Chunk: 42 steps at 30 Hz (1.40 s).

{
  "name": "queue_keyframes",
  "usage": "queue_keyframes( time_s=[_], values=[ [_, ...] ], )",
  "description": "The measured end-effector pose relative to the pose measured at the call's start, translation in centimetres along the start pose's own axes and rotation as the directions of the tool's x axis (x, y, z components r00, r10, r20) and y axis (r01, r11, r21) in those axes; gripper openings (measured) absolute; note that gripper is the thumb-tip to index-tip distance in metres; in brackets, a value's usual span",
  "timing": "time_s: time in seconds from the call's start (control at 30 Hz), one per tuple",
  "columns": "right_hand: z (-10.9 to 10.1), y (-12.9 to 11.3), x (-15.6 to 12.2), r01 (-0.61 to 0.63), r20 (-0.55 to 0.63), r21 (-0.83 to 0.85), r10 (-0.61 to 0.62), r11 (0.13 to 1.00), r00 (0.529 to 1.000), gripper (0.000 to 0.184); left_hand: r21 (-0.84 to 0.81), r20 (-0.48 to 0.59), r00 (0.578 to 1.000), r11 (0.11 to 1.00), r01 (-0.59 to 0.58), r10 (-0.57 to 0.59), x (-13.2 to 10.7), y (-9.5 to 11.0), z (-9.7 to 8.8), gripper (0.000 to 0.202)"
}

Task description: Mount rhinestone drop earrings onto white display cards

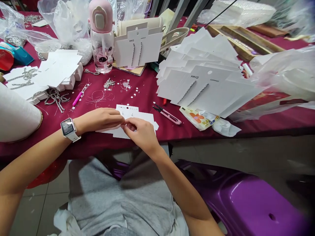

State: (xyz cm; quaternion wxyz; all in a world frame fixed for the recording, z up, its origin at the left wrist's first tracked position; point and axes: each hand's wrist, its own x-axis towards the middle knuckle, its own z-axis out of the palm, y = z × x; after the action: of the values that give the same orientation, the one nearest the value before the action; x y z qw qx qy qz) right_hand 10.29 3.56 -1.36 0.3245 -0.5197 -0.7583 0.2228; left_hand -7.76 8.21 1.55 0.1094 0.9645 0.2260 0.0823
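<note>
My left hand [98, 119], with a smartwatch [68, 127] on its wrist, and my right hand [140, 132] meet over a white earring card [129, 112] lying flat on the table. The fingertips of both hands pinch at the card's middle, and they hide whatever small piece may lie there. Two small marks show near the card's top edge. To the right of my right hand lie pink-handled thread snips [167, 114], not touching it.
The maroon tablecloth [145, 82] holds a stack of MNG earring cards [206, 88], an upright card [137, 46], tangled silver chain [56, 98], a pink marker [80, 95], a water bottle [102, 36] and plastic bags [283, 75]. A purple stool [246, 203] stands at lower right.
</note>
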Motion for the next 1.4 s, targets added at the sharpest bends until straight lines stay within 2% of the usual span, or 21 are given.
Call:
queue_keyframes(
  time_s=[0.17, 0.3, 0.43, 0.63, 0.83, 0.93, 1.07, 1.27, 1.4],
  values=[
    [-0.4, 0.4, 0.0, -0.061, 0.076, 0.157, 0.049, 0.986, 0.996, 0.008, -0.192, -0.069, 0.986, 0.972, 0.136, -0.151, -0.1, 0.4, 0.6, 0.023],
    [-0.4, 0.7, 0.2, -0.089, 0.082, 0.218, 0.072, 0.972, 0.994, 0.009, -0.311, -0.104, 0.964, 0.929, 0.203, -0.245, 0.3, 0.9, 1.0, 0.022],
    [-0.4, 0.7, 0.3, -0.108, 0.084, 0.261, 0.089, 0.959, 0.992, 0.012, -0.341, -0.136, 0.948, 0.912, 0.229, -0.289, 0.7, 1.3, 1.2, 0.022],
    [-0.4, 0.9, 0.3, -0.085, 0.051, 0.308, 0.072, 0.948, 0.996, 0.011, -0.393, -0.107, 0.93, 0.874, 0.286, -0.352, 1.0, 1.3, 1.4, 0.018],
    [-0.2, 1.2, 0.4, -0.073, 0.022, 0.372, 0.07, 0.925, 0.997, 0.009, -0.396, -0.105, 0.928, 0.871, 0.291, -0.358, 0.9, 1.3, 1.5, 0.02],
    [-0.2, 1.4, 0.4, -0.111, 0.01, 0.451, 0.119, 0.886, 0.993, 0.014, -0.407, -0.115, 0.924, 0.866, 0.29, -0.364, 0.9, 1.3, 1.6, 0.02],
    [-0.2, 1.5, 0.1, -0.113, -0.068, 0.587, 0.188, 0.802, 0.98, 0.018, -0.434, -0.127, 0.911, 0.848, 0.305, -0.393, 0.8, 1.5, 1.7, 0.016],
    [-0.2, 1.1, -0.3, -0.035, -0.082, 0.443, 0.079, 0.896, 0.993, 0.013, -0.431, -0.148, 0.9, 0.846, 0.314, -0.409, 0.8, 1.6, 1.7, 0.015],
    [-0.1, 1.2, -0.2, -0.006, -0.08, 0.387, 0.04, 0.922, 0.996, 0.009, -0.434, -0.151, 0.9, 0.846, 0.31, -0.408, 0.9, 1.6, 1.8, 0.015]
  ],
)
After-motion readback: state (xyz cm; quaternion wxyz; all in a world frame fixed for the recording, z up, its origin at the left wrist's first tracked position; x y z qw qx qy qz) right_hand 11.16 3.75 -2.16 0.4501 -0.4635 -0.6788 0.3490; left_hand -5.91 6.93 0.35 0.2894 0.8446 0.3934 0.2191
